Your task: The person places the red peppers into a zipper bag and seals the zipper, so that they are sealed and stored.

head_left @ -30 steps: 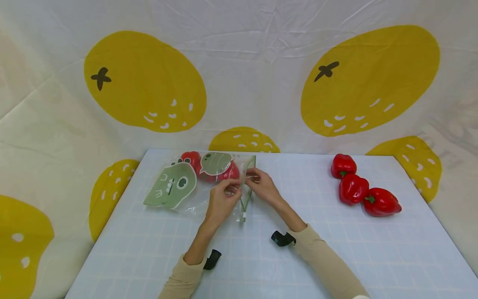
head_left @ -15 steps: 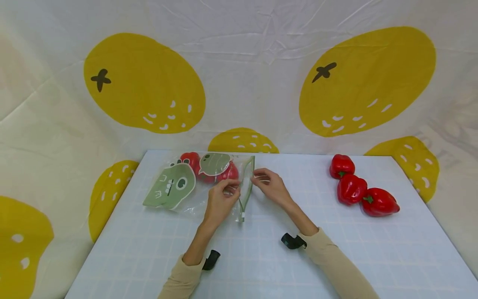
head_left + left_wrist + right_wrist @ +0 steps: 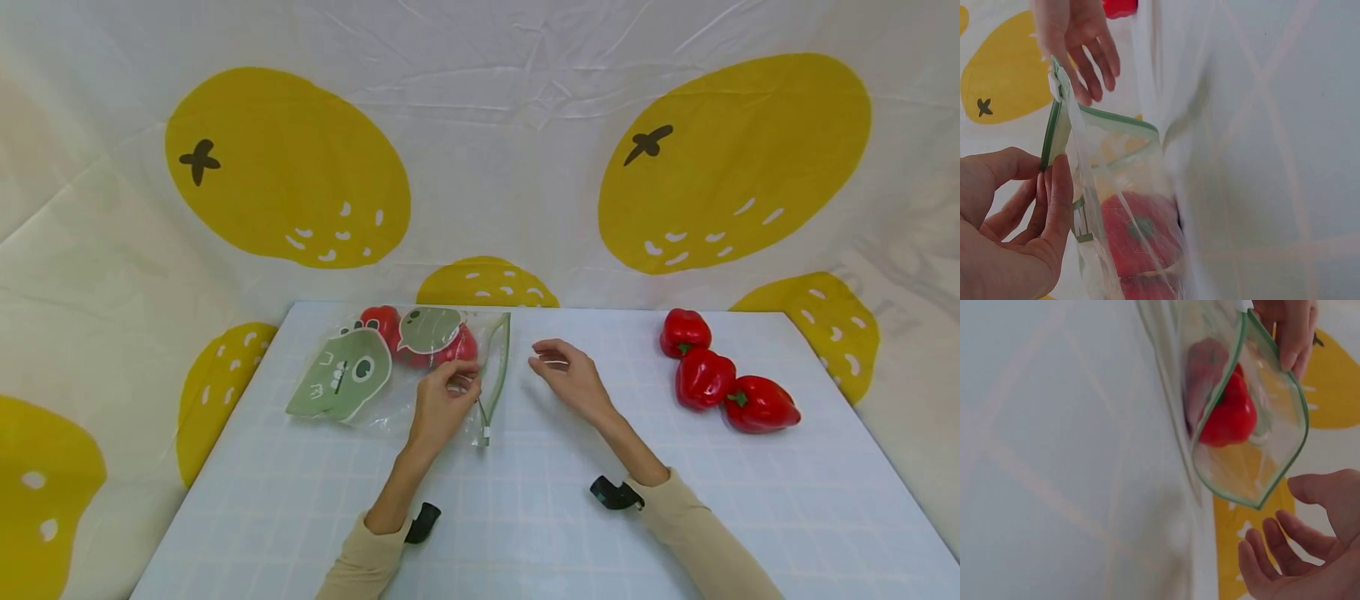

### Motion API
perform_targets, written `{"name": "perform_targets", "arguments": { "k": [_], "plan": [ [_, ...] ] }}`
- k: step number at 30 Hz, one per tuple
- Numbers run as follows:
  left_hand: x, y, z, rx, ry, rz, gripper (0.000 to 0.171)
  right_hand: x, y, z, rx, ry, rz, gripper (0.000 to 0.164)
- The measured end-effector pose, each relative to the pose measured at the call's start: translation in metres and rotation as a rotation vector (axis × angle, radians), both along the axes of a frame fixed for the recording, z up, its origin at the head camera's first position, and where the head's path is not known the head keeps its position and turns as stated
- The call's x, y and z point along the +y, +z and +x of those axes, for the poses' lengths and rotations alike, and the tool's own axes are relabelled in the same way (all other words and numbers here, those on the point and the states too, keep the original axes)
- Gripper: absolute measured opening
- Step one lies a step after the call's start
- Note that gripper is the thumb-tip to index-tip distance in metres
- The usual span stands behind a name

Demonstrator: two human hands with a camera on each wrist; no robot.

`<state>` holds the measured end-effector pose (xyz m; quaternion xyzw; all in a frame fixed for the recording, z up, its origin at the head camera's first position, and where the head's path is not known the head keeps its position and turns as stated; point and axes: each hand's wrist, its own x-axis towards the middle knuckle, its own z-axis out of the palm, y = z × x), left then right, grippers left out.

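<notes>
A clear zip bag [image 3: 405,408] with a green animal print lies on the table, its green-edged mouth toward the right. Red bell peppers [image 3: 1232,415] sit inside it. My left hand [image 3: 442,404] pinches the upper edge of the mouth between thumb and fingers, and the left wrist view shows that green edge [image 3: 1054,128] lifted. In the right wrist view the mouth gapes apart, with a white slider [image 3: 1244,305] at one end. My right hand [image 3: 573,379] hovers a little to the right of the mouth, fingers loosely bent and holding nothing.
On the right of the table are three red bell peppers, a rear one [image 3: 686,333], a middle one [image 3: 705,380] and a front one [image 3: 762,405], close together. A white cloth with yellow fruit prints [image 3: 495,167] hangs behind the table [image 3: 525,533].
My right hand has let go of the bag's mouth and moved right, away from it. The left hand keeps its pinch in nearly the same place.
</notes>
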<state>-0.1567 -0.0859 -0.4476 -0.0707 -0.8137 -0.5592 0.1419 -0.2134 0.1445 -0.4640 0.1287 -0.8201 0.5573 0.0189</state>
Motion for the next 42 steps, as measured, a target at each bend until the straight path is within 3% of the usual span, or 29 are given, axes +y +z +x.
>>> {"name": "perform_targets", "arguments": {
  "k": [14,32,42],
  "plan": [
    [0.001,0.001,0.0,0.004,-0.004,0.006,0.017,0.034,0.007,0.011,0.015,-0.067,0.076,0.039],
    [0.002,-0.001,0.0,-0.01,-0.003,0.006,0.017,0.082,0.01,0.031,0.15,-0.273,0.219,0.038],
    [0.003,0.0,0.001,-0.019,0.006,0.006,0.018,0.105,0.013,0.036,0.219,-0.388,0.234,0.036]
  ]
}}
